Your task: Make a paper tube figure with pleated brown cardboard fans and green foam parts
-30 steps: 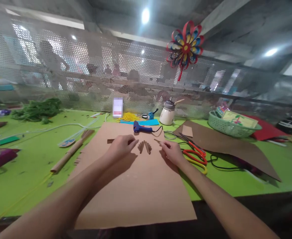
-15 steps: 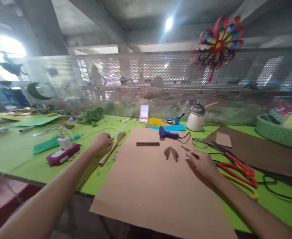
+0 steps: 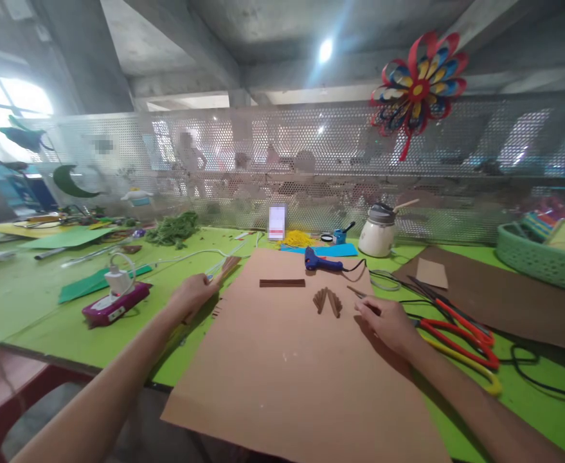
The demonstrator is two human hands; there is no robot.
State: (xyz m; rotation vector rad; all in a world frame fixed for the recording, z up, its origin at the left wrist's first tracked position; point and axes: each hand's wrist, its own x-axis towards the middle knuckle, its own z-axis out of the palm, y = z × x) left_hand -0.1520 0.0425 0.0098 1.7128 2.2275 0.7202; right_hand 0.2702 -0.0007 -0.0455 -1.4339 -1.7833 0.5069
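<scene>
My left hand [image 3: 194,297] is closed around a long brown paper piece [image 3: 229,265] at the left side of the cardboard sheet. The flared end of that piece sticks out past my fingers. My right hand [image 3: 383,318] pinches a thin brown stick [image 3: 356,291] over the sheet's right side. Between the hands, a folded brown strip [image 3: 282,283] and a pair of small pleated brown paper fans [image 3: 327,302] lie on the tan cardboard sheet [image 3: 301,373]. A blue glue gun [image 3: 323,262] rests near the sheet's far edge.
Scissors with orange handles [image 3: 460,344] and a black cable lie right of my right hand. A purple power strip [image 3: 117,305] sits on the left. At the back stand a phone [image 3: 277,222] and a white jar [image 3: 376,238]; a green basket [image 3: 542,257] is far right.
My left hand has moved down and slightly left, onto the long brown paper piece, and closed around it. My right hand keeps the stick almost in place. The view has shifted slightly.
</scene>
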